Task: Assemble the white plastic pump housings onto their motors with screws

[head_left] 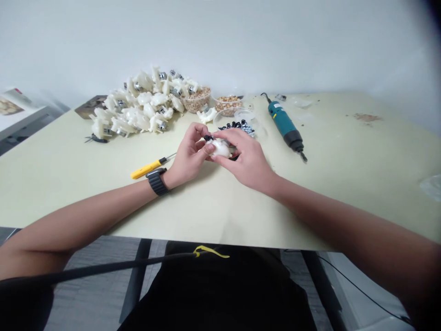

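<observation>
Both hands, left hand [189,155] and right hand [251,158], pinch a white plastic piece [221,148] above the table [206,209] — its underside hidden by fingers, the dark bit at its end hard to identify.

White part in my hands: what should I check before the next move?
1. White part held by left hand and right hand: ok.
2. Underside of the part visible: cannot tell its condition, fingers and angle hide it.
3. Yellow screwdriver lying on the table: ok.
4. Green power tool apart from both hands: ok.
5. Tabletop free of debris: not ok, brown crumbs at far right.
</observation>
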Demonstrator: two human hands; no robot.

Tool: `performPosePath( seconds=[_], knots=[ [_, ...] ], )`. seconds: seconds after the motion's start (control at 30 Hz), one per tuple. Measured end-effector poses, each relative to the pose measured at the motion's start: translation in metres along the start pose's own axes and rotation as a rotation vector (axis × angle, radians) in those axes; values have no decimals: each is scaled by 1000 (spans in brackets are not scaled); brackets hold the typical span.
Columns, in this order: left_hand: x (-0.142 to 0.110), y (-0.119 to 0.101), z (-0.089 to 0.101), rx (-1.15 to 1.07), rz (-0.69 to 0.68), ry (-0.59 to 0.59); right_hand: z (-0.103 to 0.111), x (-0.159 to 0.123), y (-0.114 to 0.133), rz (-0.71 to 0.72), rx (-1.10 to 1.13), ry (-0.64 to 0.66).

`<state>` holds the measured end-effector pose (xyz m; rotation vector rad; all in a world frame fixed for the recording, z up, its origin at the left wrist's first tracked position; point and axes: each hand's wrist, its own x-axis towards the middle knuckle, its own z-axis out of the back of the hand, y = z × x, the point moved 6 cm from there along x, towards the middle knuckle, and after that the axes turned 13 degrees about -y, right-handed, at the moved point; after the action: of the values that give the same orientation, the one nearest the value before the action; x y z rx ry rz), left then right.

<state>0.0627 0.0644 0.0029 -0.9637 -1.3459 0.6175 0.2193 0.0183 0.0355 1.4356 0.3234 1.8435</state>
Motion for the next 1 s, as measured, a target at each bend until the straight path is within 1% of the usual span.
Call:
performPosePath(
  seconds=[0.1,0.17,0.27,0.33,0.43,0.5,0.57,0.63,0.7,0.77,0.83,0.9,1.0],
  knots=[
    [0,0,1,-8,17,9,1,0,0,26,-13,35],
    [1,0,4,1,41,11,7,0,-3,27,-24,28],
    [4,0,15,38,78,38,18,0,-13,37,-161,18],
    [7,-2,23,72,96,79,21,-1,-19,90,-334,87],
    [11,-4,32,103,154,160,15,-5,-28,152,-566,250],
    [13,-3,35,78,219,225,8,-8,-32,159,-640,347],
    [12,-2,35,28,298,279,2,-10,-33,159,-664,420],
    [10,-1,34,-20,376,317,1,-10,-33,109,-672,455],
    [8,-2,33,-59,441,341,7,-8,-35,-13,-658,460],
    [6,-4,32,-92,496,350,17,-5,-35,-163,-587,428],
    [4,-5,32,-122,540,353,28,-2,-32,-244,-472,376],
    [3,-6,32,-146,568,360,33,0,-26,-224,-355,334],
    [3,-6,33,-176,579,353,35,3,-14,-84,-229,290]
  ],
)
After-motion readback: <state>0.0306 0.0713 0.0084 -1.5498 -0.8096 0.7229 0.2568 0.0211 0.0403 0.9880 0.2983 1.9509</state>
